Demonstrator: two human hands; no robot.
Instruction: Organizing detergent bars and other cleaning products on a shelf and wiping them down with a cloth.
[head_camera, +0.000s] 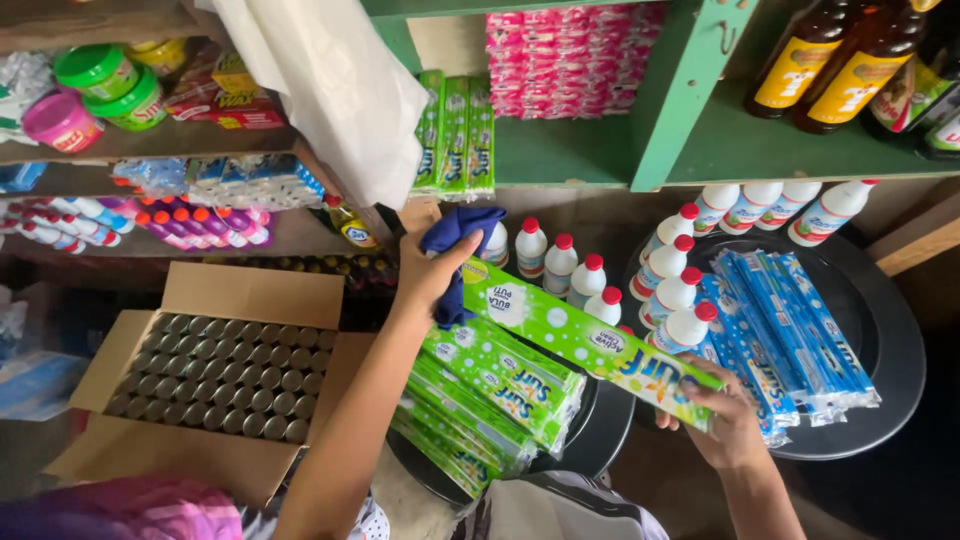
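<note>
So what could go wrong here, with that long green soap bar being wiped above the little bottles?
The green soap bar, held by the right hand at one end while the left hand presses a blue cloth on the other, might swing and topple the red-capped white bottles. It could also slip onto the stacked green bars.

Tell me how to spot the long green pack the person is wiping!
Find the open cardboard box of cans; right of it green packs are stacked on a round black tray. The long green soap pack slants above that stack, left hand pressing a dark blue cloth on it, right hand gripping its end.
</note>
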